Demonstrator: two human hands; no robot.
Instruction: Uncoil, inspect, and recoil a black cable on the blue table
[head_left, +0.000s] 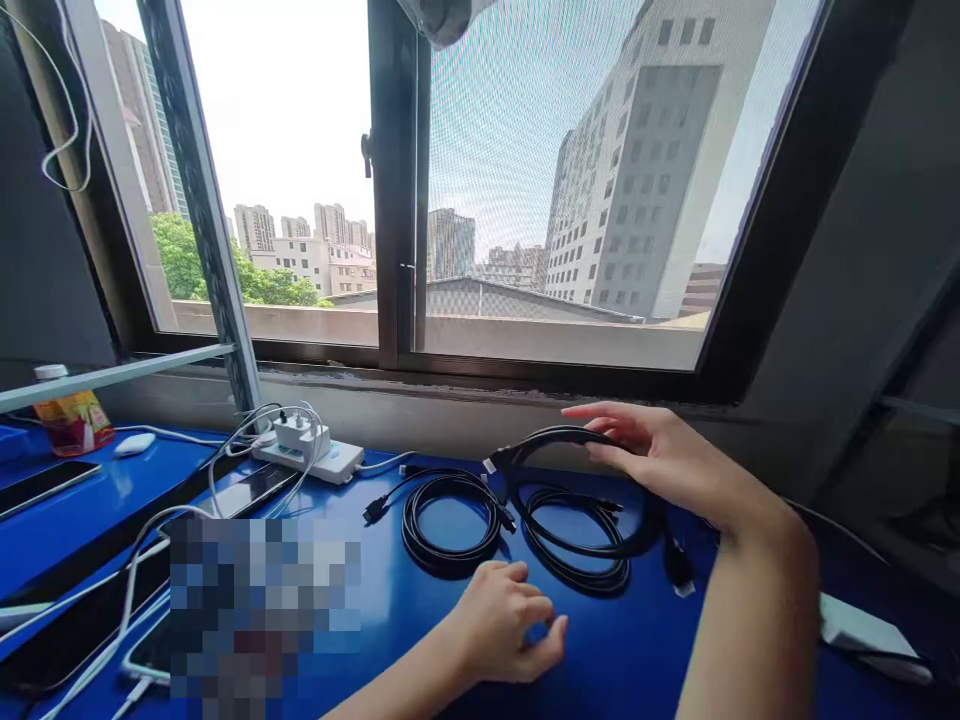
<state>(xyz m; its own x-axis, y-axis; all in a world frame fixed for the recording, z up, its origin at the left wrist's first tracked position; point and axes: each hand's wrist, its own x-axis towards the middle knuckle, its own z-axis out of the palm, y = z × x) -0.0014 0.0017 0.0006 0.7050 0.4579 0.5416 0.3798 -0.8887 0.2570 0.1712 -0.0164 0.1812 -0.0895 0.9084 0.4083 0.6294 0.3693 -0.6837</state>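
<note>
My right hand point(651, 455) holds a coiled black cable point(559, 435) up off the blue table, its loop gripped at the top between thumb and fingers. A plug point(679, 568) with a pale tip hangs from that coil, below my wrist. Beneath it lies a second black coil point(581, 580), partly covered. To its left rests another coiled black cable point(442, 572), with one dark plug point(376, 510) sticking out, resembling an HDMI plug. In front of these coils my left hand point(514, 622) hovers with loosely curled fingers and thumb apart, nothing visible in it.
A white power strip point(337, 462) with chargers and tangled cords stands at the back left. Phones point(49, 488), a drink bottle point(73, 420) and a metal shelf post point(199, 200) are further left. A white box-shaped item point(870, 635) lies at right. A window runs behind.
</note>
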